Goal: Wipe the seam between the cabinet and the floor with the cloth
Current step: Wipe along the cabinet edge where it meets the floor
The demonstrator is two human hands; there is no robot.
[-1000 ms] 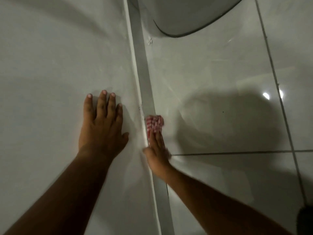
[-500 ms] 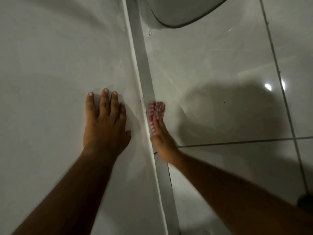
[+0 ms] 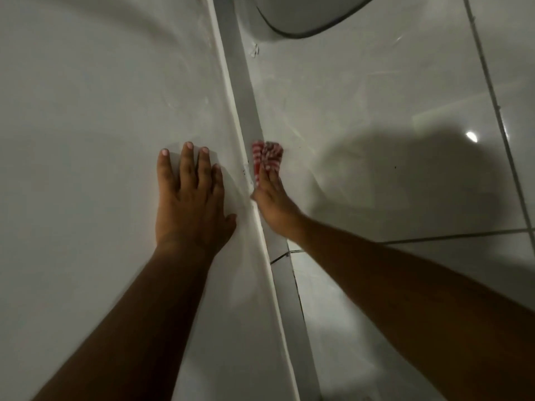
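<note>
Soft, light cloth [image 3: 267, 155] pinned on the seam [image 3: 251, 157] under right hand [image 3: 273, 202] fingers, grip pressing flat; left hand [image 3: 189, 198] splayed open on cabinet [image 3: 101, 111].

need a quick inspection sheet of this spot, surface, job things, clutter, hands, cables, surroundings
surface: glossy pale floor tiles with dark grout lines, a lamp glare on the right
job's things: red and white cloth pressed at the seam where the white cabinet meets the floor
clutter: small dark specks by the seam near the cloth, a whitish bit of debris farther up
grippers: left hand flat and spread on the cabinet face; right hand pushing the cloth with its fingers
cables: nothing seen
surroundings: a rounded white fixture at the top edge, what it is cannot be told; dim light
</note>
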